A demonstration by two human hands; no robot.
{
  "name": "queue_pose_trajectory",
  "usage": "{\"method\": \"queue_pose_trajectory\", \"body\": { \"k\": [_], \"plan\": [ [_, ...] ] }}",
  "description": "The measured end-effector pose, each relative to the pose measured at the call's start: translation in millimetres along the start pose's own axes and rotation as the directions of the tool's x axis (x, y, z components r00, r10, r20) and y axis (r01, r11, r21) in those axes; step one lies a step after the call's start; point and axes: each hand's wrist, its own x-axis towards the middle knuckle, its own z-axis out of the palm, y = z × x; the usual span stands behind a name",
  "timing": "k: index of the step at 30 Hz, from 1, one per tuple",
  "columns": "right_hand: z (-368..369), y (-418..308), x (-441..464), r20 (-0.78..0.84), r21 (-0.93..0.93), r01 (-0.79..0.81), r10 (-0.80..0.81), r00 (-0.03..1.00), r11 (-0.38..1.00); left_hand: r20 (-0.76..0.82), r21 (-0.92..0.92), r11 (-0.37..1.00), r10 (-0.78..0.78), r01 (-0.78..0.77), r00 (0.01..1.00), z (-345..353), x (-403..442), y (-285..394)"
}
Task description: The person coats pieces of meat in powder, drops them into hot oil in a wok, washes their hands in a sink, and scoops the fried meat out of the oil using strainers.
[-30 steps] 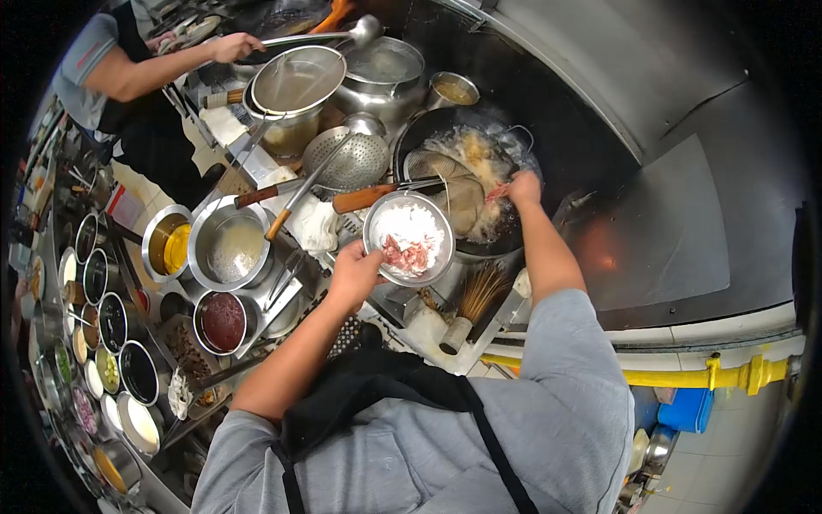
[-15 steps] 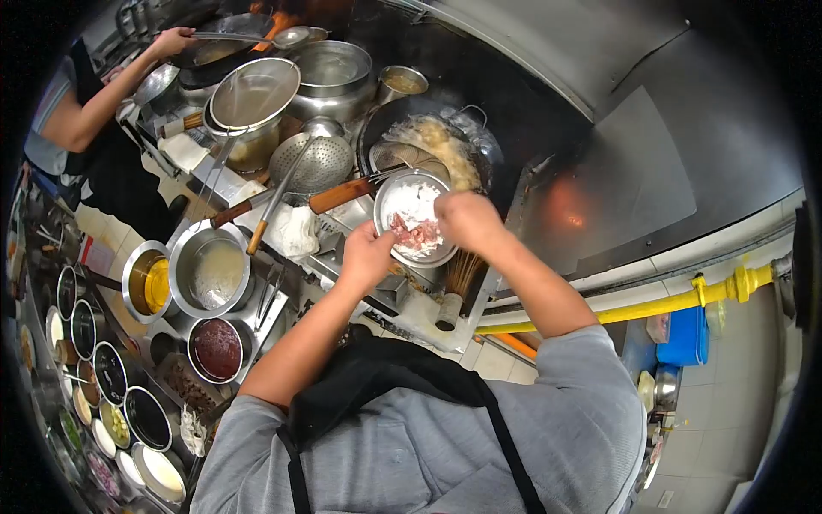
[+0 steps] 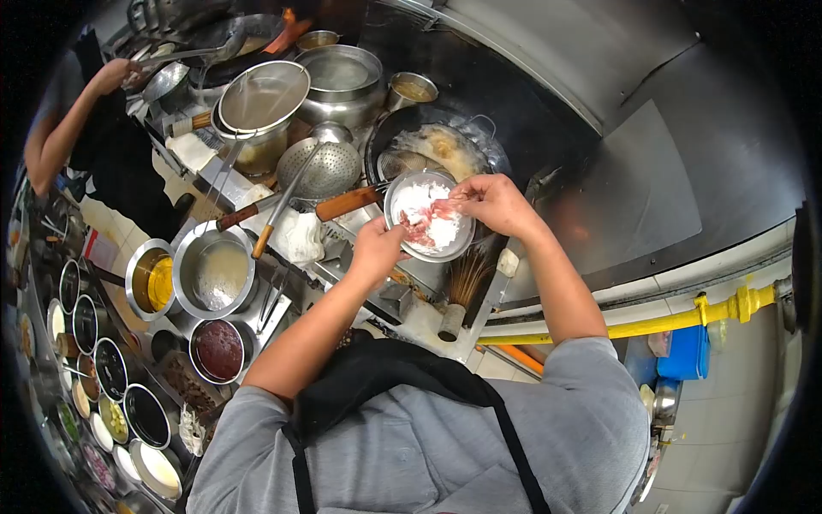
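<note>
At the far left, a co-worker's hand [image 3: 114,75] is closed around the handle of a ladle [image 3: 184,56]. Below it is a red-and-white card [image 3: 101,250], its writing too small to read. Next come 3 pots: 1 of yellow liquid [image 3: 141,279], 1 of cloudy liquid [image 3: 183,272] just beside it, and 1 of dark red liquid [image 3: 218,349] nearer the person. A perforated skimmer [image 3: 321,169] lies farther back, with a wooden handle [image 3: 347,204] to its right.

The left hand [image 3: 377,251] is clamped on the near left side of a metal bowl [image 3: 390,199], thumb at the rim; its other fingers are mostly hidden. In the bowl, pink meat [image 3: 417,230] lies among white powder [image 3: 441,231]. The right hand [image 3: 492,204] has thumb and fingertips together, pinching a pink strip [image 3: 444,208] at the bowl's right side. Behind the bowl, a black wok [image 3: 377,141] holds foaming liquid [image 3: 447,147]. A bristle brush [image 3: 454,319] lies nearer the person. Far right, a blue container [image 3: 685,353] sits below a yellow pipe [image 3: 664,323].
</note>
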Motion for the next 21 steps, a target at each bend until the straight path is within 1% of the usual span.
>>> {"method": "queue_pose_trajectory", "body": {
  "k": [1, 2, 3, 5, 6, 7, 8, 9, 11, 12, 16, 18, 19, 21],
  "plan": [
    [0.6, -2.7, 1.4, -0.003, 0.017, -0.075, 0.075, 0.997, 0.997, 0.009, 0.007, 1.0, 0.019, -0.019, 1.0, 1.9, 3.9, -0.4],
    [9.5, 3.9, 6.2, -0.067, -0.301, -0.015, -0.005, 0.998, 0.953, 0.018, 0.012, 0.999, 0.035, -0.035, 0.999, 4.5, 5.7, -1.8],
    [15.4, 10.2, 5.5, -0.036, -0.38, -0.042, 0.031, 0.999, 0.924, 0.023, 0.018, 0.999, 0.028, -0.029, 0.999, 7.0, 5.1, -4.8],
    [12.4, 14.5, 6.7, -0.044, -0.208, -0.126, 0.12, 0.992, 0.97, 0.04, 0.019, 1.0, 0.023, -0.024, 0.999, 11.5, 9.6, -4.5],
    [9.8, 23.2, 11.2, -0.045, -0.209, -0.123, 0.116, 0.992, 0.97, 0.028, 0.036, 0.999, 0.024, -0.025, 0.999, 12.1, 13.3, -9.0],
    [8.5, 39.5, 14.0, -0.074, -0.005, -0.112, 0.112, 0.991, 0.994, 0.028, 0.037, 0.999, 0.021, -0.022, 0.999, 12.8, 14.6, -12.9],
    [6.1, 34.1, 13.5, -0.104, 0.198, -0.092, 0.114, 0.988, 0.976, 0.028, 0.031, 0.999, 0.019, -0.019, 0.999, 14.4, 15.2, -14.9],
    [3.6, 28.8, 11.2, -0.107, 0.2, -0.094, 0.117, 0.987, 0.975, 0.028, 0.027, 1.0, 0.016, -0.017, 0.999, 15.9, 15.6, -16.9],
    [-2.6, 11.3, 6.8, 0.008, 0.48, -0.228, 0.255, 0.967, 0.847, 0.035, 0.021, 1.0, 0.014, -0.015, 0.999, 19.5, 15.1, -20.0],
    [-3.0, 11.1, 4.9, 0.034, 0.594, -0.204, 0.229, 0.973, 0.778, 0.039, 0.014, 1.0, 0.014, -0.015, 0.999, 20.6, 15.1, -20.3],
    [8.2, 21.3, -0.9, 0.07, 0.616, -0.232, 0.241, 0.968, 0.753, 0.034, 0.008, 1.0, -0.009, 0.009, 0.999, 20.8, 10.6, -21.0],
    [15.6, 31.6, 0.5, 0.061, 0.408, -0.2, 0.192, 0.979, 0.891, 0.04, -0.039, 0.999, -0.004, 0.006, 0.999, 21.2, 8.6, -18.5],
    [17.0, 35.8, 0.9, 0.063, 0.407, -0.2, 0.19, 0.98, 0.891, 0.038, -0.04, 0.999, -0.004, 0.005, 0.999, 21.0, 7.7, -17.5],
    [20.2, 26.1, -1.1, 0.1, 0.671, -0.24, 0.236, 0.967, 0.702, 0.022, 0.022, 0.999, 0.028, -0.029, 0.999, 20.4, 5.5, -18.4]
  ]
}}
